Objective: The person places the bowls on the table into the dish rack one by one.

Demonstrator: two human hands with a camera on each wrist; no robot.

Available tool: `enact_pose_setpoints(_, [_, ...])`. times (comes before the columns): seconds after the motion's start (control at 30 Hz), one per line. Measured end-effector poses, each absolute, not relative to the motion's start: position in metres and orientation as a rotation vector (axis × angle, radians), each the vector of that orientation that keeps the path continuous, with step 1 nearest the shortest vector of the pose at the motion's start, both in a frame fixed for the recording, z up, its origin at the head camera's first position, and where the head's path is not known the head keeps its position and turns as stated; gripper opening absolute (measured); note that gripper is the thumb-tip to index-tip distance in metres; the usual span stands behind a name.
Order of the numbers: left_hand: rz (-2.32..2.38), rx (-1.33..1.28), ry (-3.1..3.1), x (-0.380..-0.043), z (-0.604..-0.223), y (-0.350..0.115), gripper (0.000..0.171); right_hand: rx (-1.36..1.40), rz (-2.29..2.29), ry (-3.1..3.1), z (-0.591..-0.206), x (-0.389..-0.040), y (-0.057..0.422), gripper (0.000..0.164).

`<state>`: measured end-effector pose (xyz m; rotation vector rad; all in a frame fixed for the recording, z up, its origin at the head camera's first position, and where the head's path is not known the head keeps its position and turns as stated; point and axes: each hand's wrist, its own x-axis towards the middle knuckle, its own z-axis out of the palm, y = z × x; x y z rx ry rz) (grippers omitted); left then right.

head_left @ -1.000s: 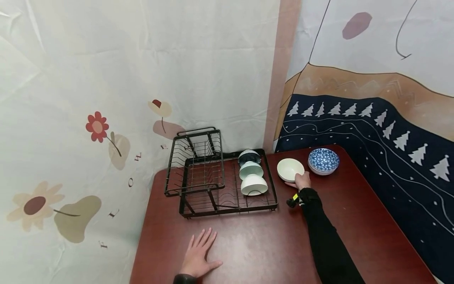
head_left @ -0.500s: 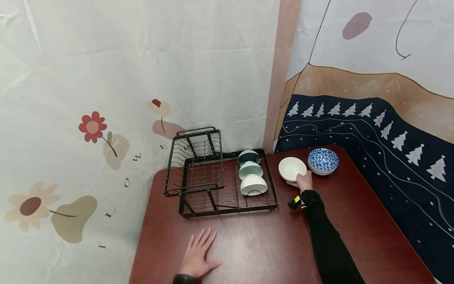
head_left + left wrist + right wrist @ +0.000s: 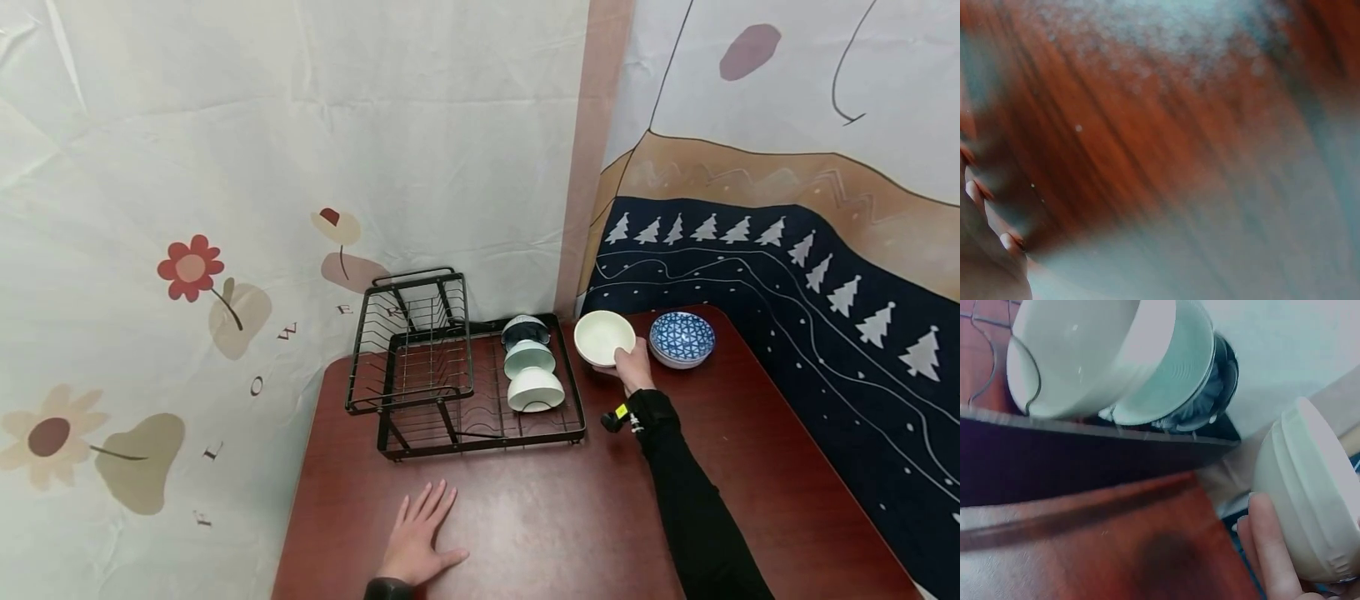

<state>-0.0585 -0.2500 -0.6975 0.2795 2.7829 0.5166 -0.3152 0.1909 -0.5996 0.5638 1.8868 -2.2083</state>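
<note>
My left hand [image 3: 420, 537] lies palm down at the near left, fingers spread, thumb pointing right; my right arm [image 3: 693, 500] stretches toward the far right, my right hand [image 3: 635, 367] gripping between thumb and fingers

- We see a pale, creased wall cloth [image 3: 450, 150] rising behind the reddish-brown surface [image 3: 517, 508].
- Printed on it, we note a red flower [image 3: 191, 268], a larger beige flower [image 3: 49, 437] lower left, and scattered letters [image 3: 287, 332].
- Pinkish vertical band [image 3: 590, 150] along its right side.
- Right of that, we log a navy hillside [image 3: 795, 350], white trees [image 3: 843, 296], tan ridge [image 3: 750, 185] above.
</note>
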Motion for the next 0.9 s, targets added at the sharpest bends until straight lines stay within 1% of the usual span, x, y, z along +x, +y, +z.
enact_pose_setpoints(0.17, [0.549, 0.273, 2.775, -0.057, -0.699, -0.250, 0.107, 0.475, -2.160, 1.996, -0.606, -0.322, 0.181, 0.076])
enact_pose_setpoints(0.33, [0.580, 0.268, 2.775, -0.057, -0.699, -0.250, 0.107, 0.431, -2.136, 2.033, -0.600, -0.324, 0.172, 0.075])
enact_pose_setpoints(0.5, [0.555, 0.286, 2.796, -0.059, -0.697, -0.249, 0.106, 0.395, -2.140, 2.007, -0.579, -0.319, 0.164, 0.074])
enact_pose_setpoints(0.67, [0.514, 0.286, 2.788, -0.058, -0.695, -0.249, 0.105, 0.336, -2.126, 2.003, -0.551, -0.305, 0.157, 0.073])
enact_pose_setpoints(0.9, [0.552, 0.284, 2.783, -0.059, -0.696, -0.250, 0.105, 0.261, -2.093, 2.098, -0.578, -0.316, 0.154, 0.072])
